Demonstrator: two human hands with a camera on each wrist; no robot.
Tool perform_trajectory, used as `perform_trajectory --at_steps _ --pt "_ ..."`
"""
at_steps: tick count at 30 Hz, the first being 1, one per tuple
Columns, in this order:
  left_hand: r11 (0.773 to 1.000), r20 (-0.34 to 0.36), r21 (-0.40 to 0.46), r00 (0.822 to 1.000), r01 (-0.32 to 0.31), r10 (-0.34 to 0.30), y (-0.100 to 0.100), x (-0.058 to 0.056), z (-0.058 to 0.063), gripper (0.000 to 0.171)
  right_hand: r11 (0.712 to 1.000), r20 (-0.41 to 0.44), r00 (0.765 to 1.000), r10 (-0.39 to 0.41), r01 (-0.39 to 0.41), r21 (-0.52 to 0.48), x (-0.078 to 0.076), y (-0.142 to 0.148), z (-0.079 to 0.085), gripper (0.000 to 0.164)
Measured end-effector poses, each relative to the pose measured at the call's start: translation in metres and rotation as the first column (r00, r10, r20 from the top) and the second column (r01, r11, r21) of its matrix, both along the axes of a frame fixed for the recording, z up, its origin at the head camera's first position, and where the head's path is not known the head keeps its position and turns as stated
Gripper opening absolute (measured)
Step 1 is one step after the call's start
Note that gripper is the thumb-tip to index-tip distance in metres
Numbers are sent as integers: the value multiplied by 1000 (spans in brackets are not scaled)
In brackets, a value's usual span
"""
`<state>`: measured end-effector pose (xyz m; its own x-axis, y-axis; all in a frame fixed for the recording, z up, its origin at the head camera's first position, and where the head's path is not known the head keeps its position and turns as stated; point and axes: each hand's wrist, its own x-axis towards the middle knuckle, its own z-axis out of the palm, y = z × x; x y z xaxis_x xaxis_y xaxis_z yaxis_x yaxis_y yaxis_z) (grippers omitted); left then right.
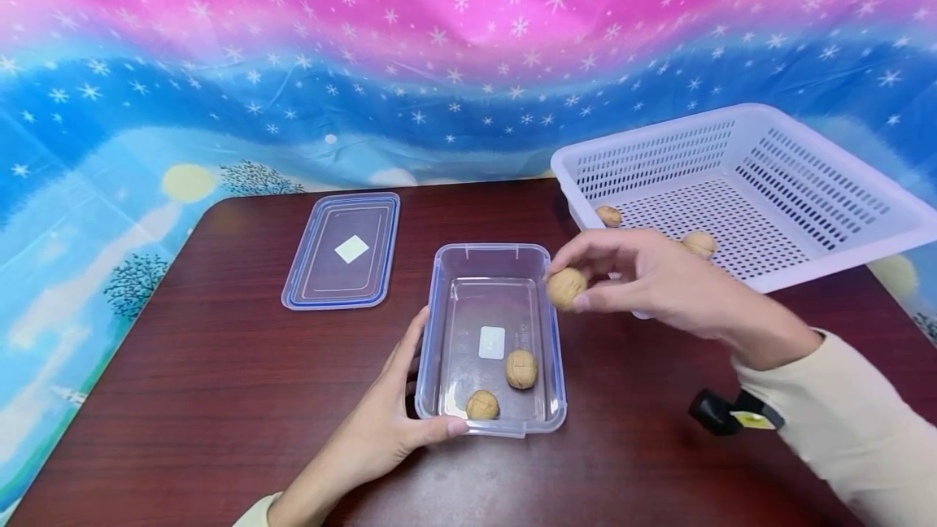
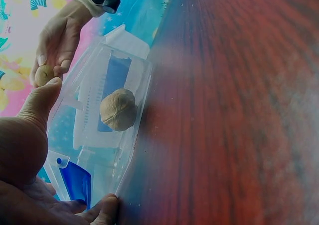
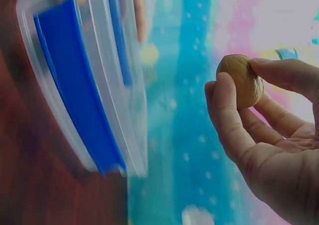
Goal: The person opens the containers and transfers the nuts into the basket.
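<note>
My right hand pinches a walnut between thumb and fingertips, above the right rim of a clear plastic container. In the right wrist view, the walnut sits at the fingertips, apart from the container's blue-clipped side. My left hand grips the container's near left corner, its thumb on the front rim and its fingers along the left side. Inside the container lie two walnuts, one right of the white label and another by the front wall.
A white perforated basket stands at the back right, with a walnut by its left wall and another walnut near its front. The clear, blue-edged lid lies on the dark wooden table, back left of the container.
</note>
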<state>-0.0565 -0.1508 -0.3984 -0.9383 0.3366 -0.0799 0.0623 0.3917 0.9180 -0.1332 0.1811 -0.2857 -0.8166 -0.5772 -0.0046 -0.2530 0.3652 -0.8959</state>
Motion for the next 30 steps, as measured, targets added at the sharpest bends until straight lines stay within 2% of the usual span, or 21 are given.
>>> perform_trajectory --at_steps 6,8,13,15,20,26,30 --pt "1000 2 -3 1000 -7 7 0 0 1 123 993 -48 992 -117 116 -20 -17 43 4 34" --pt "1000 -2 0 1000 -6 6 0 0 1 122 989 -22 991 -132 130 -75 -25 59 3 35" --pt "1000 -7 2 1000 1 -1 0 0 0 122 971 44 980 -193 198 -135 -46 102 -1 38" --pt "1000 -4 -1 1000 -2 2 0 0 0 122 963 63 978 -199 207 -170 -54 117 -4 39" --pt "1000 -4 -2 1000 -3 3 1 1 0 123 930 146 980 -134 175 -322 -74 151 -14 42" --pt "1000 -5 3 1000 1 -1 1 0 0 123 917 213 959 -186 247 -314 -92 176 -23 45" --pt "1000 1 -9 1000 -6 6 1 0 0 123 930 217 956 -197 252 -267 -101 187 -28 45"
